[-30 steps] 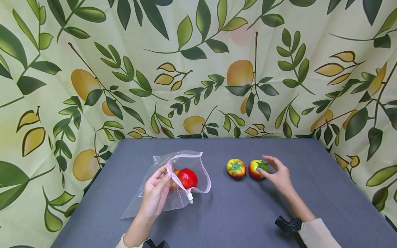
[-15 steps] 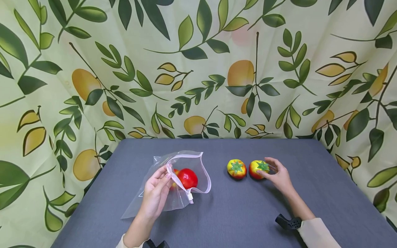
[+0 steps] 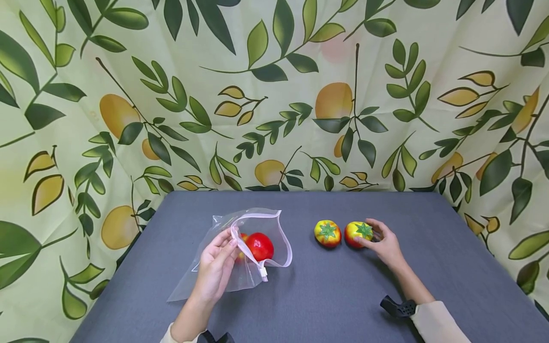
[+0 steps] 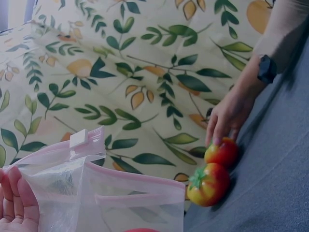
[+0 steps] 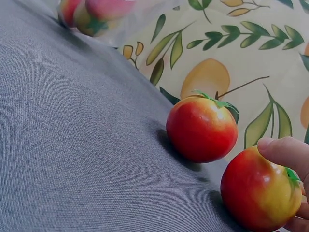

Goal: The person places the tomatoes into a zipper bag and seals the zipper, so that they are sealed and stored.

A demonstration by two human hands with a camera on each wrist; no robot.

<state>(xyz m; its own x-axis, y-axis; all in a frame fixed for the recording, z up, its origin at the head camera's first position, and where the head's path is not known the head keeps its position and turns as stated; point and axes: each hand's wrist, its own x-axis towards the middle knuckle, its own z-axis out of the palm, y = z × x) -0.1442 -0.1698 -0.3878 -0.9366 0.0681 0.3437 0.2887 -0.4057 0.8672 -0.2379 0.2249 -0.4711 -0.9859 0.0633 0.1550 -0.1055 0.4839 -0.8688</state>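
Observation:
In the head view my left hand (image 3: pixel 217 262) pinches the pink-edged rim of a clear slider zip bag (image 3: pixel 238 281), whose mouth gapes to the right. A shiny red tomato (image 3: pixel 259 247) lies inside, with another red-and-yellow one partly hidden behind the rim and fingers. On the right, my right hand (image 3: pixel 386 243) grips a yellow-and-red tomato (image 3: pixel 355 232) with a green star-shaped leaf top. The thumb (image 5: pixel 285 151) lies on its near side in the right wrist view, the other fingers around the far side. A similar tomato (image 3: pixel 328 233) stands just left of it, untouched by either hand.
A grey cloth-covered table (image 3: pixel 313 305) carries everything. Behind and at both sides hangs a leaf-and-fruit patterned curtain (image 3: pixel 274 95). The bag's white slider (image 3: pixel 263 273) sits at the front corner of its mouth. Each wrist wears a black camera strap.
My right hand has closed in on the right-hand tomato, its thumb and fingers drawing round it. The left hand and the bag have stayed in place.

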